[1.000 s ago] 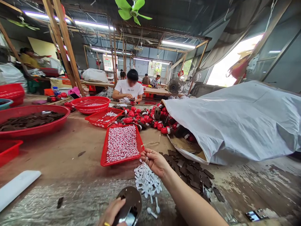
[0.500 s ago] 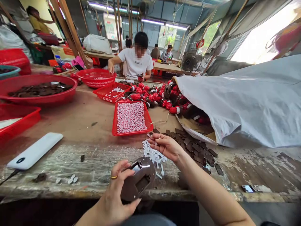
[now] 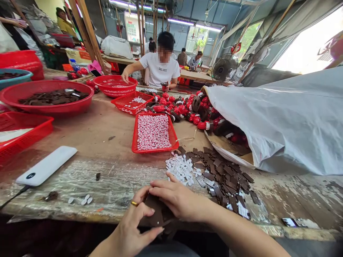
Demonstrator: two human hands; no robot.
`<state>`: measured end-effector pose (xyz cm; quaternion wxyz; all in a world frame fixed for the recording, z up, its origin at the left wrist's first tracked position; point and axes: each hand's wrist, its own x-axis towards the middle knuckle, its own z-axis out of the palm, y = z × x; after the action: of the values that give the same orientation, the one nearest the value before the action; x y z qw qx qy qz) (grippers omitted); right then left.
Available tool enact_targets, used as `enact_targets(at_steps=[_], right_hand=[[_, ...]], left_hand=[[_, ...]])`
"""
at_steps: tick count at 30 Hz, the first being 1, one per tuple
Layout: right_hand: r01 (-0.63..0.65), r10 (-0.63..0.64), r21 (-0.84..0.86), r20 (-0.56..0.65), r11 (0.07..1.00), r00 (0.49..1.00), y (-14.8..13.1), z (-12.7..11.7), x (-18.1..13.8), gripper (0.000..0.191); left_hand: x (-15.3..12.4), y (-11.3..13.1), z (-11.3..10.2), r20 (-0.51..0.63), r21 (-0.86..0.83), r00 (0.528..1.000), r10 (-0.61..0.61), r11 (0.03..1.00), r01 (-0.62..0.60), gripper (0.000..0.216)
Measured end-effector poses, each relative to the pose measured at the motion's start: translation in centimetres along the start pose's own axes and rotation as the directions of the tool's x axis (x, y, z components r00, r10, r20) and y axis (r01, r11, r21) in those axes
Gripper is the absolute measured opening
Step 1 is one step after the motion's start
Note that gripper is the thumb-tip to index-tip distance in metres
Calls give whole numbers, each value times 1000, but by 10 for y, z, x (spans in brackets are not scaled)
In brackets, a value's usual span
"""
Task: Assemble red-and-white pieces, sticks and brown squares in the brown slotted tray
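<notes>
My left hand (image 3: 136, 228) grips a dark brown plastic shell (image 3: 155, 216) at the table's near edge; a ring shows on one finger. My right hand (image 3: 178, 198) lies on top of the same shell, fingers curled and pressing onto it. What those fingers hold, if anything, is hidden. Just beyond my hands lies a heap of small white plastic pieces (image 3: 182, 167), and to its right a pile of flat dark brown pieces (image 3: 222, 173).
A red tray of red-and-white small parts (image 3: 154, 132) sits ahead. Red and brown toys (image 3: 184, 109) spill from a big white bag (image 3: 281, 121) on the right. A white power bank (image 3: 46, 169) lies left. Red baskets (image 3: 46, 96) stand at the left; a person in white (image 3: 160, 66) works opposite.
My right hand has come back from the white pieces onto the brown shell. The shell sits lower, at the table edge, now covered by both hands. The view has tilted down.
</notes>
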<state>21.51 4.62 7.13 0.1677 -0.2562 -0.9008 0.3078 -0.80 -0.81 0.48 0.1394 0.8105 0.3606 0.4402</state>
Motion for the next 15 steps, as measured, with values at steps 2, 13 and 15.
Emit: enact_targets(at_steps=[2,13,15], right_hand=[[-73,78,-76,69,994,995,-4,-3,-2,46],[-206,205,38,-376,978,904,38,-21,-1,27],[-226,215,30,-454,974,865,50,-32,14,20]], left_hand=[[0,-2,-3,-6,-16,1000,6,1000,-6,15],[-5,-8,-9,9,-127,999,-46,991,47,25],[-10,-12,-7,14,-136,999,-49,989,50,27]])
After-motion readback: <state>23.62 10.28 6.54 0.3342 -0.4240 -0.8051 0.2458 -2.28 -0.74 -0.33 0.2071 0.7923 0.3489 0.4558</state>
